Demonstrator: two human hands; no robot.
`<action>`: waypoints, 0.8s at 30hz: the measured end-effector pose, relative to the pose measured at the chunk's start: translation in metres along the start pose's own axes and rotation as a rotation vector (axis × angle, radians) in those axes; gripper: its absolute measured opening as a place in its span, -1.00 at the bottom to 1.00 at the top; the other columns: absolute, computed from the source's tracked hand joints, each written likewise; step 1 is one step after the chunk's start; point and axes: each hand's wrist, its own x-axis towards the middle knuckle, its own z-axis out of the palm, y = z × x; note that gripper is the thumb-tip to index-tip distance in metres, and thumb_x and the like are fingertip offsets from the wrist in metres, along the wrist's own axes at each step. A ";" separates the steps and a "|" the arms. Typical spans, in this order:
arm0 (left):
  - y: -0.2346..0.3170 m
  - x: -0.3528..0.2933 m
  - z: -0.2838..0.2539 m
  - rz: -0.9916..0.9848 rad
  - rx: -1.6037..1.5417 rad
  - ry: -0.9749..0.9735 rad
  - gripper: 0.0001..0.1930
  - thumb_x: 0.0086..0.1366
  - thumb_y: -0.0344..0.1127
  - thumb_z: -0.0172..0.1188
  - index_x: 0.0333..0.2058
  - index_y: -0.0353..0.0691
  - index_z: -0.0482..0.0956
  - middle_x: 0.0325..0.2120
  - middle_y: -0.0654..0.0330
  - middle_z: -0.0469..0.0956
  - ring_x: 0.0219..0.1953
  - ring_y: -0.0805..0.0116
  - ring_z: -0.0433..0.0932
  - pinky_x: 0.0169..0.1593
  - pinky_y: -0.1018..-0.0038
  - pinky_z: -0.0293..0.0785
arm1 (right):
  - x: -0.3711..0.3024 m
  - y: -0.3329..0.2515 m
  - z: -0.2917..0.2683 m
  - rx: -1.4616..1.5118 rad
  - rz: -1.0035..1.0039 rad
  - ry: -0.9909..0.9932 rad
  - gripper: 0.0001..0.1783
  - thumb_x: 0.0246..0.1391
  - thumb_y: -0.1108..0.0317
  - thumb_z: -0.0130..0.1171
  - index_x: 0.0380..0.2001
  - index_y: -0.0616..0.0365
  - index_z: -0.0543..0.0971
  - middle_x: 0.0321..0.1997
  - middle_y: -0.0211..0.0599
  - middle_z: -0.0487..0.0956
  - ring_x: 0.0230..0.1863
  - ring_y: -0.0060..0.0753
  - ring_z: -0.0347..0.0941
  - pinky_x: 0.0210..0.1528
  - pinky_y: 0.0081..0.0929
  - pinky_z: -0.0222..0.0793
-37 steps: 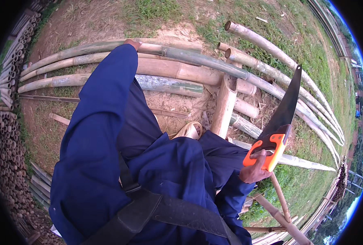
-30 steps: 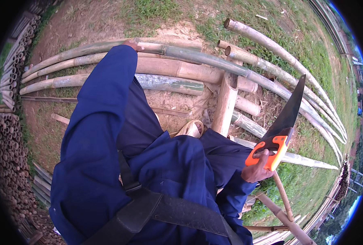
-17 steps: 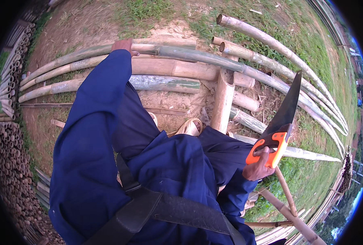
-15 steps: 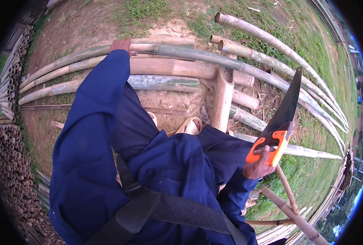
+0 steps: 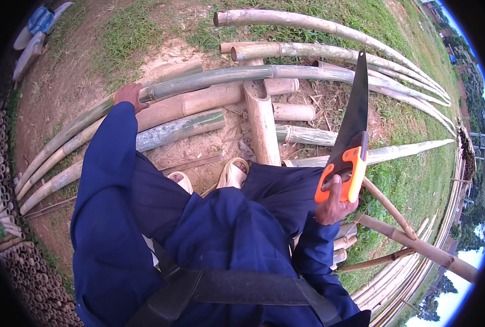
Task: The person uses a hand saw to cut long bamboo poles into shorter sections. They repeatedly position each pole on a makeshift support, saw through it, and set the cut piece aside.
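Note:
My left hand (image 5: pixel 132 98) is closed around a long greenish bamboo pole (image 5: pixel 212 77), left of the short upright support. Its palm is hidden from view. The pole runs across the top of a thick bamboo support (image 5: pixel 263 131) with a hollow cut end. In my right hand (image 5: pixel 334 206) is a handsaw (image 5: pixel 353 117), gripped by its orange and black handle. Its dark blade points up and away, and in the picture its tip overlaps the poles; whether it touches any cannot be told.
Shorter bamboo lengths (image 5: pixel 182 131) lie on the ground beyond my sandalled feet (image 5: pixel 233 173). Several long poles (image 5: pixel 308 50) stretch off to the right. Bamboo stacks (image 5: pixel 32 283) show their cut ends at the left. A bamboo frame (image 5: pixel 417 245) stands at the lower right.
The whole view has shifted, so the poles and both hands appear farther left. My left hand is still on the pole. The saw blade now stands more upright in the picture.

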 end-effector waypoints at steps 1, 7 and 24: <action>0.001 0.006 0.000 -0.049 -0.041 -0.089 -0.23 0.02 0.15 0.52 0.12 -0.14 0.50 0.07 0.02 0.61 0.17 0.06 0.55 0.23 0.15 0.44 | 0.000 0.000 -0.001 -0.022 -0.007 -0.003 -0.84 0.24 0.46 0.17 -0.19 0.35 0.54 -0.62 -0.39 0.50 -0.57 -0.60 0.37 -0.36 -0.61 0.33; 0.004 0.004 -0.006 -0.153 -0.072 -0.203 -0.39 0.03 0.03 0.47 0.04 -0.10 0.59 -0.18 -0.05 0.72 -0.09 -0.08 0.70 0.02 0.03 0.61 | -0.003 0.018 -0.015 -0.020 0.037 0.016 -0.82 0.22 0.47 0.18 -0.16 0.35 0.54 -0.58 -0.36 0.52 -0.54 -0.57 0.42 -0.35 -0.58 0.37; 0.163 0.030 -0.039 0.105 -0.237 -0.091 -0.67 0.16 -0.17 0.35 -0.21 -0.29 0.64 -0.29 -0.07 0.74 -0.18 0.04 0.75 -0.10 0.18 0.65 | -0.049 -0.031 0.047 0.003 -0.042 -0.495 -0.78 0.21 0.41 0.39 -0.37 0.25 0.53 -0.47 -0.43 0.48 -0.46 -0.62 0.36 -0.41 -0.60 0.31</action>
